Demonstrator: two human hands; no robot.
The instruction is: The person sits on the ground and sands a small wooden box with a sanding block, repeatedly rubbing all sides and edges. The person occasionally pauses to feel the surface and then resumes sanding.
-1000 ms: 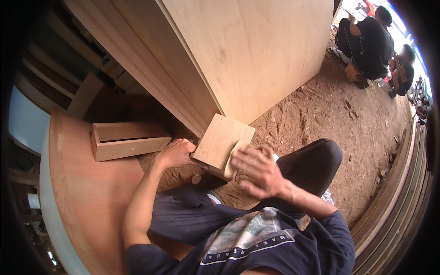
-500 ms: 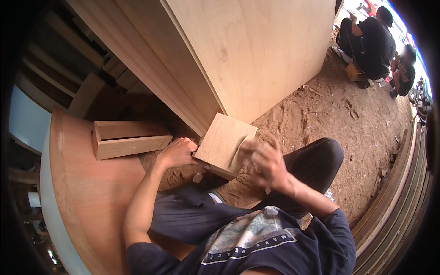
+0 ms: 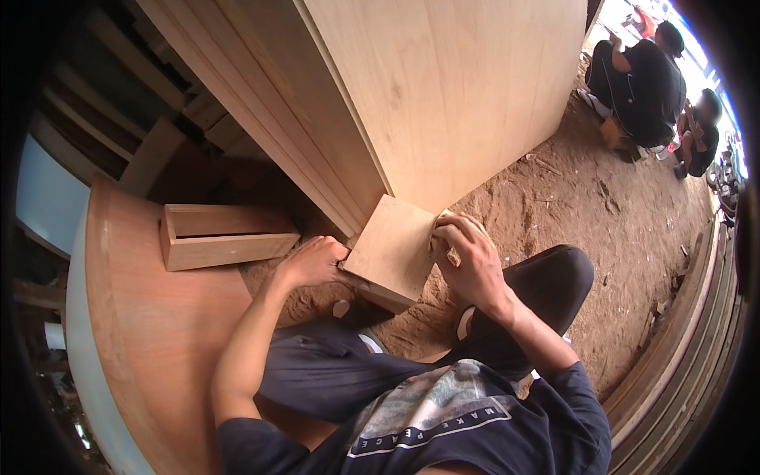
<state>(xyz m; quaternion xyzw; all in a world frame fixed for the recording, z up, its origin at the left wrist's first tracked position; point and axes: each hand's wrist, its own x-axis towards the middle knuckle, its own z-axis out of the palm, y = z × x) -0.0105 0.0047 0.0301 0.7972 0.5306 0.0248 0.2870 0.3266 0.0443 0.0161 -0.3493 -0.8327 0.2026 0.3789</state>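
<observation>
In front of me a small wooden box is tilted, its flat pale face turned up and its far corner by the large wooden panel. My left hand is closed on the box's left side, fingertips partly hidden behind it. At the opposite edge, my right hand is closed around a folded tan sheet of sandpaper, pressing it along the box's right edge. Another open wooden box, long and narrow, rests to the left on a curved reddish board.
A large pale wooden panel stands just ahead. The curved board lies at left, and long planks line the right side. Sandy ground stretches between. Two people crouch at the far right.
My right hand, blurred over the box's face before, has moved slightly up and right to its edge. My left hand keeps its hold, and the box has shifted slightly right.
</observation>
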